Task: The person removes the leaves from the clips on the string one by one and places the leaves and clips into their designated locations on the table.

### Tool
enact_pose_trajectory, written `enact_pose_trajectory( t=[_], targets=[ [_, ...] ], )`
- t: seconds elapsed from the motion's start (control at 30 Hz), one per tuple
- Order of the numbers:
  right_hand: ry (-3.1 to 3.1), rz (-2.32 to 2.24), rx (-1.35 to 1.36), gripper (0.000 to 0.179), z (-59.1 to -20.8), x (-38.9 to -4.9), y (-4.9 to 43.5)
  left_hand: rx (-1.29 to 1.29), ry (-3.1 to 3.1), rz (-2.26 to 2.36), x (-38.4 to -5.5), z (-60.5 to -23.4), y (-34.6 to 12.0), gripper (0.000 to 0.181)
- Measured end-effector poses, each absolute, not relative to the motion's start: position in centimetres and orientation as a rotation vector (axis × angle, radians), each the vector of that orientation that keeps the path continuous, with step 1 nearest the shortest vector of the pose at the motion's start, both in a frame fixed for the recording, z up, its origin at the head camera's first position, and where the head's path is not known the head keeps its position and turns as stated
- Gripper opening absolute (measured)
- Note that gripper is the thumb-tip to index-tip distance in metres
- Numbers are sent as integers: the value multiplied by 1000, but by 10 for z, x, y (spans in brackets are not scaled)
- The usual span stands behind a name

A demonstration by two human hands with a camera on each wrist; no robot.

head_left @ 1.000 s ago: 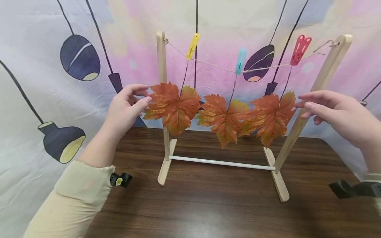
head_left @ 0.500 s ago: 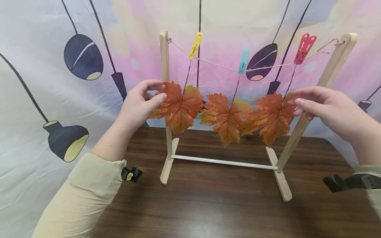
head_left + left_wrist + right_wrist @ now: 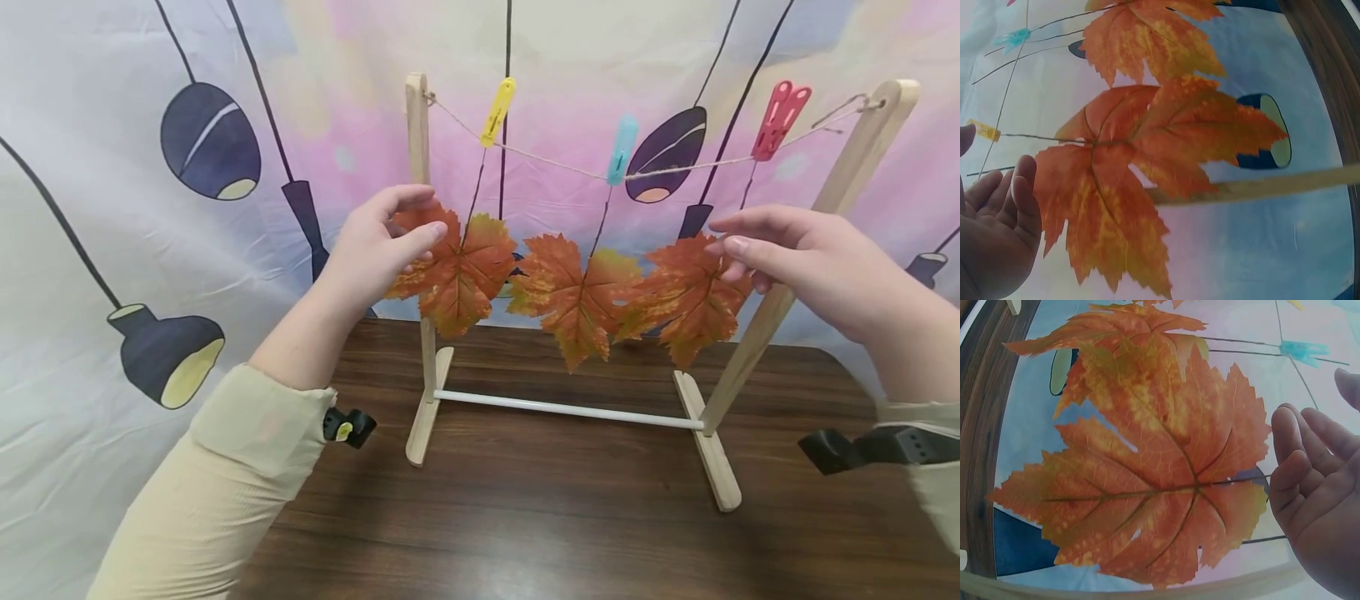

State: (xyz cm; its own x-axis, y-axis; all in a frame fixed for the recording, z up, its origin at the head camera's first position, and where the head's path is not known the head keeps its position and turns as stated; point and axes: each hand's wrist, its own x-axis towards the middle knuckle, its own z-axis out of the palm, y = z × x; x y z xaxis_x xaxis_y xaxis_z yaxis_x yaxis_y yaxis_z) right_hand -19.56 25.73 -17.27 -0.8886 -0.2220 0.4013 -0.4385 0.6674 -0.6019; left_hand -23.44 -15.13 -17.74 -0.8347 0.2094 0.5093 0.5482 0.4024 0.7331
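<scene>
Three orange autumn leaves hang by thin dark stems from a string (image 3: 555, 162): a left leaf (image 3: 476, 279), a middle leaf (image 3: 576, 300) and a right leaf (image 3: 692, 308). A yellow clothespin (image 3: 497, 113), a blue clothespin (image 3: 622, 152) and a red clothespin (image 3: 780, 121) clip them there. My left hand (image 3: 378, 250) is in front of the left leaf's outer edge, fingers loosely bent, gripping nothing. Beside the right leaf, my right hand (image 3: 810, 262) hides its upper corner. In the right wrist view its relaxed fingers (image 3: 1319, 434) hold nothing; whether they touch the leaf I cannot tell.
The string runs between two wooden posts (image 3: 866, 158) of a stand, joined low down by a white rod (image 3: 570, 408). Its feet (image 3: 716, 467) rest on a dark wooden table (image 3: 525, 517). Behind hangs a cloth (image 3: 352, 50) printed with lamps.
Both hands have moved inward, the left one rightward over the left leaf's edge and the right one leftward over the right leaf's corner. The leaves and clothespins still hang from the string.
</scene>
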Motion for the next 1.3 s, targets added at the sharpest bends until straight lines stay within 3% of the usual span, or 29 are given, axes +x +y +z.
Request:
enact_pose_trajectory(
  t=[0.43,1.3],
  targets=[
    [-2578,1148,616,32,-165,-194,235,-674,-2278,-1555,-239,-177,-129,48],
    [-2496,1370,651,42,-153,-189,179,-566,-2224,-1630,-248,-182,-107,48]
  ],
)
